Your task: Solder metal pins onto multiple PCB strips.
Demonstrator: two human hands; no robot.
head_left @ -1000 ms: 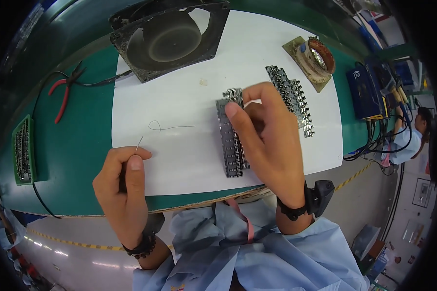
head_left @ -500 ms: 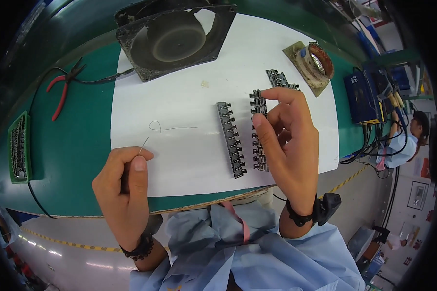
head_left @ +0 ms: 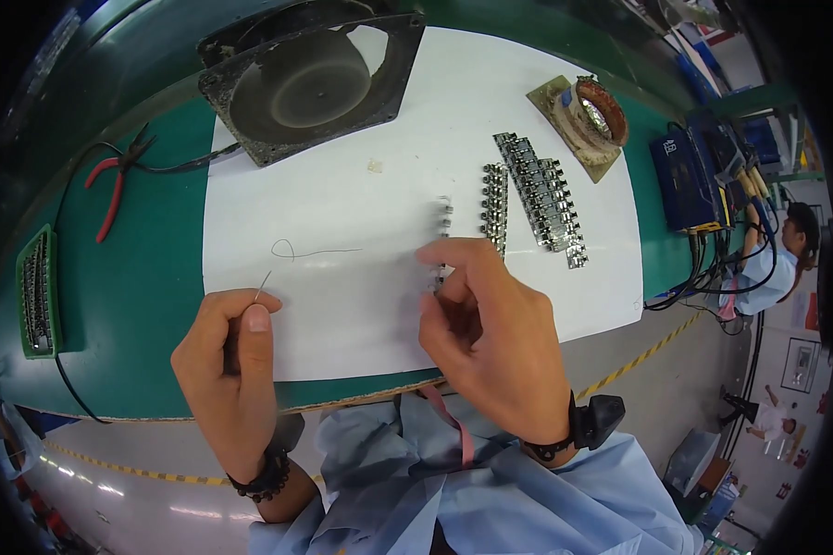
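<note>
My left hand (head_left: 227, 361) pinches a short end of thin grey wire (head_left: 263, 285) between thumb and forefinger. Beyond it, a looped length of thin wire (head_left: 319, 252) lies over white paper; whether both are one piece I cannot tell. With its thumb and fingers bent round it, my right hand (head_left: 500, 342) grips a narrow strip of small circuit boards (head_left: 447, 213), blurred by motion and partly covered by the fingers. Just right of that hand lies another strip (head_left: 494, 199), and beyond it several overlapping strips (head_left: 541, 194).
A dusty black fan (head_left: 319, 92) stands at the back, and a rusty round holder on a square plate (head_left: 590, 129) at back right. Red-handled pliers (head_left: 111, 190) and a green tray of strips (head_left: 37, 296) lie left. A dark blue box with cables (head_left: 690, 180) stands right.
My right hand has moved left from one strip to the neighbouring strip, which now blurs in its grasp. The strips at right are uncovered. My left hand keeps its pinch on the wire.
</note>
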